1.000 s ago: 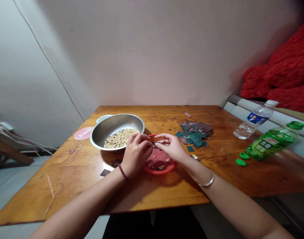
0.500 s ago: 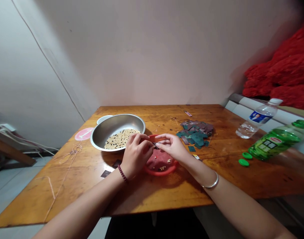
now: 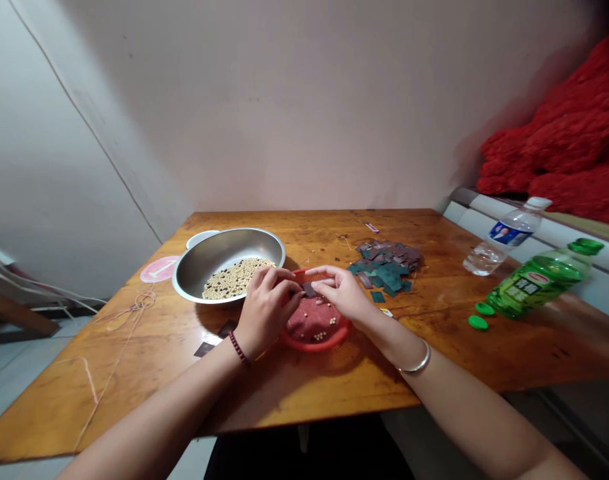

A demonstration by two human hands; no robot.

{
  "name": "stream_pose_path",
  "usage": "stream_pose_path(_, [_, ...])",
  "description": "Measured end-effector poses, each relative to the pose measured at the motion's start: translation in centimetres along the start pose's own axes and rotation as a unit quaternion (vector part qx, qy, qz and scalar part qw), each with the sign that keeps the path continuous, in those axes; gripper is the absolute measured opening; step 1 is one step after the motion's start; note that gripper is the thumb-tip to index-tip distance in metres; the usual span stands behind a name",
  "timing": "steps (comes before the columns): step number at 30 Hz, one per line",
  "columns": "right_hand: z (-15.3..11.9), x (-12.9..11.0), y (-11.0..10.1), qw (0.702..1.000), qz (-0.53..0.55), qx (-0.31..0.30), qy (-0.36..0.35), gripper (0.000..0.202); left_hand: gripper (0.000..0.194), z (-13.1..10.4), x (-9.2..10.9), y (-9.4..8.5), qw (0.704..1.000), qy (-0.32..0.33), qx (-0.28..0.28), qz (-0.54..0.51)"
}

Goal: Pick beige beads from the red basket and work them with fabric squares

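Note:
Above a red plastic basket (image 3: pixel 314 346), a small dark brown square (image 3: pixel 309 290), apparently fabric, is spread between my fingertips. My left hand (image 3: pixel 268 300) pinches its left side, and my right hand (image 3: pixel 345 295) grips the right side. A few pale beans (image 3: pixel 320 336) lie on the basket's mesh bottom. Just left of my left hand stands a steel bowl (image 3: pixel 184 289) with many pale beans and some dark ones (image 3: pixel 233 279). Beyond my right hand is a heap of dark green and brown squares (image 3: pixel 387 264).
On the wooden table (image 3: pixel 364 393), loose string (image 3: pixel 134 308) and a pink disc (image 3: pixel 159 269) lie at the left. A water bottle (image 3: pixel 507 235), a tipped green bottle (image 3: pixel 542 283) and green caps (image 3: pixel 478 323) are at the right. Two dark squares (image 3: pixel 204 349) lie near my left wrist.
The dark brown square shows more, now opened flatter between my fingertips, which have moved slightly apart. The whole view has shifted a little, so everything appears farther left.

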State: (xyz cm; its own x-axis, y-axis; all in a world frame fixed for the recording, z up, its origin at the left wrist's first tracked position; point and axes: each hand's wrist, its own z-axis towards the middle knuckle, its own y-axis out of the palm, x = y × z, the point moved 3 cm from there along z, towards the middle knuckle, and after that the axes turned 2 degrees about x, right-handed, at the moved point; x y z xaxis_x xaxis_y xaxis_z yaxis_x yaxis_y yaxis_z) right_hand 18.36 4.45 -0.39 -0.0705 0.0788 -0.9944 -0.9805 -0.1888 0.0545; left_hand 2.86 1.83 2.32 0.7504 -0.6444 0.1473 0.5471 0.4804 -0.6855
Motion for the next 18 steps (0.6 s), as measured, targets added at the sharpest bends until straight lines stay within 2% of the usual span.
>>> stream_pose_path(8, [-0.01, 0.17, 0.31, 1.0, -0.011, 0.005, 0.01, 0.024, 0.008, -0.12, -0.44, 0.3, 1.0, -0.022, -0.001, 0.006])
stream_pose_path(13, [-0.09, 0.22, 0.4, 1.0, -0.016, -0.006, 0.007, 0.025, 0.007, -0.15, -0.31, 0.37, 1.0, -0.008, -0.012, -0.008])
stream_pose_path(18, [-0.18, 0.28, 0.5, 1.0, -0.014, -0.008, -0.006, 0.026, 0.009, -0.12, -0.48, 0.38, 0.999, -0.034, -0.011, -0.006])
